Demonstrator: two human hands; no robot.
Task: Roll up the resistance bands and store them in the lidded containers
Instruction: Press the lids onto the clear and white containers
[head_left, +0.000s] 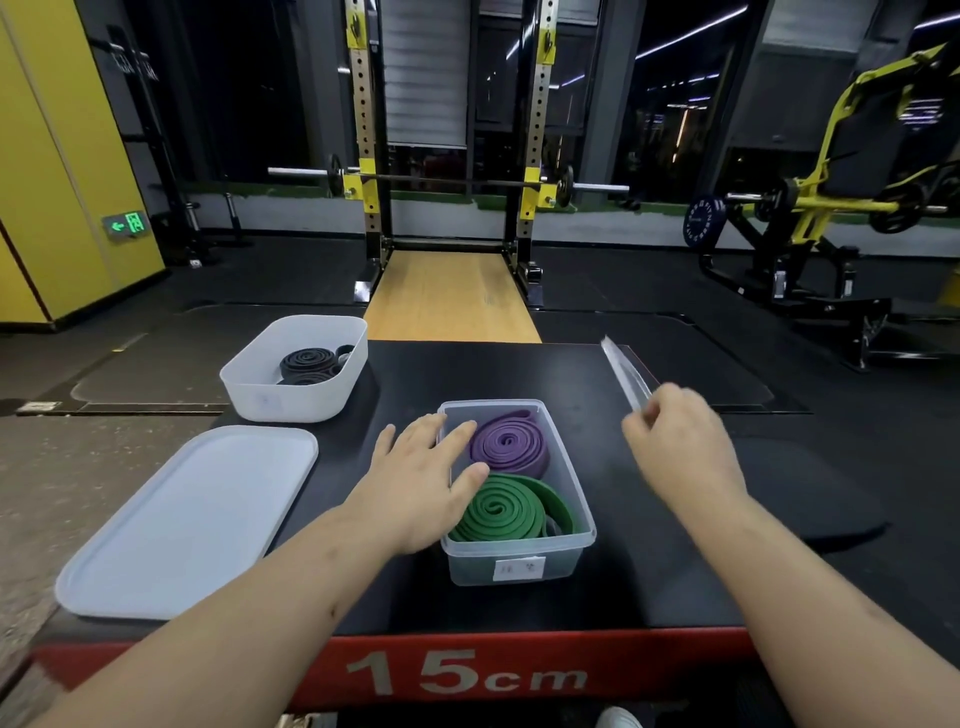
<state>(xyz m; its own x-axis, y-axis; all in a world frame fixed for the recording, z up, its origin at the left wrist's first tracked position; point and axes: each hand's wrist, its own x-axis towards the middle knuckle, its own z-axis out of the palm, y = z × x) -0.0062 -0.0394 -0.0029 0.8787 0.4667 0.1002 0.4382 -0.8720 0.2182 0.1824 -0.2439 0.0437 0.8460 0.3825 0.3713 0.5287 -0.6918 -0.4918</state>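
A clear container (574, 478) stands in the middle of the black platform, holding a rolled purple band (511, 442) at the back and a rolled green band (506, 510) at the front. My left hand (423, 478) lies flat with straight fingers over the container's left rim, fingertips touching both rolls. My right hand (683, 441) holds a clear lid (626, 375) by its near end, tilted up on edge to the right of the container. A white container (260, 387) at the back left holds rolled black bands (309, 364).
A white lid (182, 525) lies flat at the front left of the platform (649, 571), whose red front edge reads 15cm. Beyond are a squat rack with barbell (447, 182), a wooden lifting strip, and a yellow machine (831, 208) at the right.
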